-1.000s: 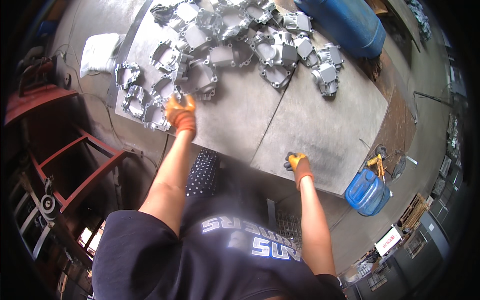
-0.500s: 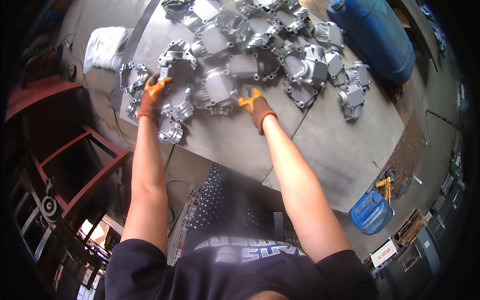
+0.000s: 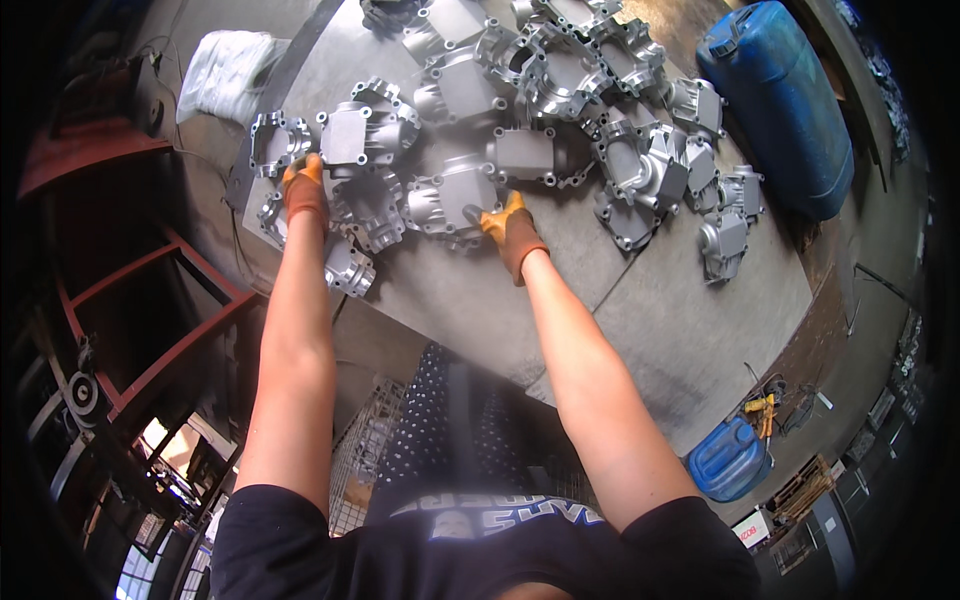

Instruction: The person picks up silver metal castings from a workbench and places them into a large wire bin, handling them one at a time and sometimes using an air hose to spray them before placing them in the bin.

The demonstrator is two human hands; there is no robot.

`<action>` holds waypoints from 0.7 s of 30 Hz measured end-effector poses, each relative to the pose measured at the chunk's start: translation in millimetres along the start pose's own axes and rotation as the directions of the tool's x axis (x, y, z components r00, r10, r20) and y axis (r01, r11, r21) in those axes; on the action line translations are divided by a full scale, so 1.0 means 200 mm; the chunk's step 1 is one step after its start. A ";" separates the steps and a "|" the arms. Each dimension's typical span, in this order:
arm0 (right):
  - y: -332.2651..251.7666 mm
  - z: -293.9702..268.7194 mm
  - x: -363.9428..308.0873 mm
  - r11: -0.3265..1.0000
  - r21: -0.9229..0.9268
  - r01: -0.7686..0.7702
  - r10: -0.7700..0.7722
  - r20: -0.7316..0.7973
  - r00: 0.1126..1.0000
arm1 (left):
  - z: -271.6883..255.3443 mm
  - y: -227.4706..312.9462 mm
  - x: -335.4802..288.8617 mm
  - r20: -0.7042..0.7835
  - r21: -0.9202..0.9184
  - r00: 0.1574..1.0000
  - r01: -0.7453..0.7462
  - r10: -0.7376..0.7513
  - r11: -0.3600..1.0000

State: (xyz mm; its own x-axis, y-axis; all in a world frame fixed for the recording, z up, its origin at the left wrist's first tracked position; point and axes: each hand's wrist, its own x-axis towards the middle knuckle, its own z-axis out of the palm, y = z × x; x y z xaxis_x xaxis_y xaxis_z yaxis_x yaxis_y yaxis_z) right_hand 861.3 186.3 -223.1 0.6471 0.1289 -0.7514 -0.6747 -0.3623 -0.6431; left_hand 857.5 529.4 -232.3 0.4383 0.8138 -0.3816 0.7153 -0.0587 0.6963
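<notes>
Silver cast-metal housings lie crowded over the far half of a grey metal tabletop (image 3: 700,340). My left hand (image 3: 304,190), in an orange and brown work glove, is closed at the lower left corner of a housing with a flat square face (image 3: 345,137); its fingertips are partly hidden. My right hand (image 3: 514,232), gloved alike, has its thumb and fingers apart. Its dark thumb tip rests on the near right edge of another housing (image 3: 466,190), which lies flat side up. Between my hands sits an open-centred housing (image 3: 368,205), and a smaller casting (image 3: 349,268) lies nearer me.
A large blue plastic drum (image 3: 778,105) lies beyond the right edge. Near the table's right corner is a blue jerrycan (image 3: 730,460) with a yellow tool (image 3: 760,410). A white wrapped bundle (image 3: 228,75) sits far left. Red metal framing (image 3: 180,335) stands at the left.
The housing at my left hand has turned so its flat face shows upward. My right hand's thumb has come onto the housing's edge. The whole view has shifted slightly.
</notes>
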 end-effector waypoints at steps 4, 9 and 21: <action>0.20 -0.01 -0.06 0.982 -0.134 -0.132 0.138 0.031 0.990 | 0.01 -0.13 -0.43 -0.062 0.094 0.902 -0.420 0.427 0.902; 0.55 -0.14 -0.37 0.982 0.175 -0.063 0.038 0.147 0.988 | 0.14 -0.34 -0.98 0.331 0.160 0.744 0.562 -0.581 0.811; 0.99 -0.24 -1.02 0.507 0.796 -0.331 0.401 0.122 0.908 | 0.27 -0.49 -1.52 0.828 0.507 0.272 0.012 -0.491 0.862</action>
State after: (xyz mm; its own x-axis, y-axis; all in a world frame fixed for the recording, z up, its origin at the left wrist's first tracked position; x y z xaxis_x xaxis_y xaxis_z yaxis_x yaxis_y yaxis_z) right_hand 613.2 43.5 -189.0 0.2733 0.0839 -0.9583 -0.8390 0.5081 -0.1948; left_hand 683.4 257.1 -218.4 0.2187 -0.2279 -0.9488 0.8978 -0.3339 0.2872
